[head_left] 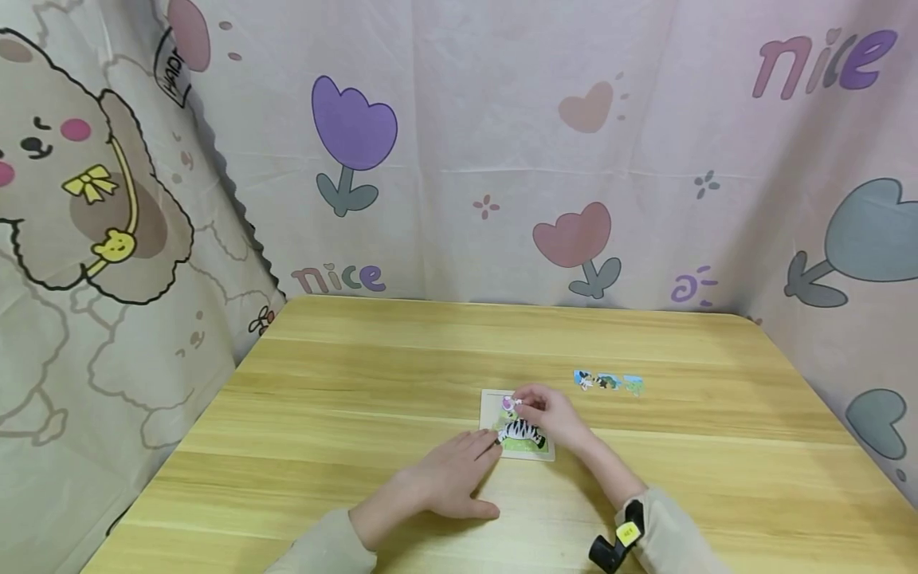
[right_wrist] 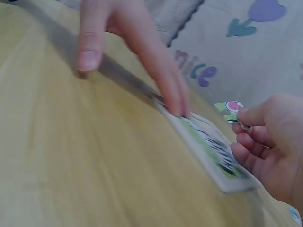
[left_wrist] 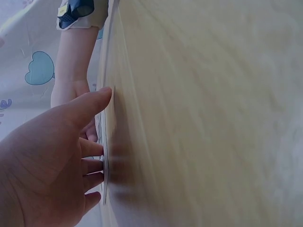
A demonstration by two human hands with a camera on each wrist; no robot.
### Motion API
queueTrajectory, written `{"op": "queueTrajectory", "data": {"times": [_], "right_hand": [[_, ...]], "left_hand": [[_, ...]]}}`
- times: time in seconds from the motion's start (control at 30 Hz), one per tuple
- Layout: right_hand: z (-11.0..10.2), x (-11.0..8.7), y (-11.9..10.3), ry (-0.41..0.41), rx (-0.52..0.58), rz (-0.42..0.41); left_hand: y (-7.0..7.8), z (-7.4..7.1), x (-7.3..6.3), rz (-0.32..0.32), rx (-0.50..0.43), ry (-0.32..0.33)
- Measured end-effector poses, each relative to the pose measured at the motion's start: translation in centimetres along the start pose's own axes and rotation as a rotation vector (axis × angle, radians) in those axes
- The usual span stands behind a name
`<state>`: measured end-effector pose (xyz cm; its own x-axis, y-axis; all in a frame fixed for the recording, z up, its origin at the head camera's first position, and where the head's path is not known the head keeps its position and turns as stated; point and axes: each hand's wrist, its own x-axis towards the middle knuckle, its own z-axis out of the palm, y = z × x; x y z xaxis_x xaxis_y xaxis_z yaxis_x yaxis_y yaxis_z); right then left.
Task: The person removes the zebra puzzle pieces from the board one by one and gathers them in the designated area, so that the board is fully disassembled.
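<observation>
A small jigsaw puzzle board (head_left: 490, 410) with a pale frame lies on the table, partly filled with a zebra picture (head_left: 523, 431) on green. My left hand (head_left: 452, 476) rests its fairly straight fingertips on the board's left side, thumb spread on the table side. Above the board's upper part, my right hand (head_left: 551, 414) pinches a puzzle piece (right_wrist: 231, 107) between thumb and fingers; it shows a pink round shape on green and white. In the right wrist view the piece is raised off the board. The left wrist view shows the board edge-on beside the left fingers.
Three loose puzzle pieces (head_left: 609, 382) lie in a row on the wooden table (head_left: 358, 359), behind and right of the board. A patterned curtain (head_left: 459, 143) hangs at the table's back and sides. A black wrist camera (head_left: 617, 542) sits on the right sleeve.
</observation>
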<state>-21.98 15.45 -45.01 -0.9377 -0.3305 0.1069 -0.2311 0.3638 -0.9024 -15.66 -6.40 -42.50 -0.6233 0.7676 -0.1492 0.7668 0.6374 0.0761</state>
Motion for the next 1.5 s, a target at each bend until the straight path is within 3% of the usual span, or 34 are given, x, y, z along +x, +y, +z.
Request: {"op": "queueTrajectory", "data": {"times": [0.27,0.6,1.03,1.5], "right_hand": [[-4.5,-1.2,0.9,0.097,0.019,0.094],[-8.7,-2.8,3.2,0.212,-0.163,0.227],[-8.7,-2.5,3.7,0.258,-0.47,0.147],[-8.6,-2.4,3.9,0.287,-0.545,0.176]], "left_hand": [[-0.1,0.0,-0.1,0.01,0.005,0.001],[0.0,-0.2,-0.2,0.007,0.005,0.001],[0.0,-0.2,-0.1,0.018,0.017,0.006],[0.0,-0.1,0.0,0.016,0.024,0.01]]}}
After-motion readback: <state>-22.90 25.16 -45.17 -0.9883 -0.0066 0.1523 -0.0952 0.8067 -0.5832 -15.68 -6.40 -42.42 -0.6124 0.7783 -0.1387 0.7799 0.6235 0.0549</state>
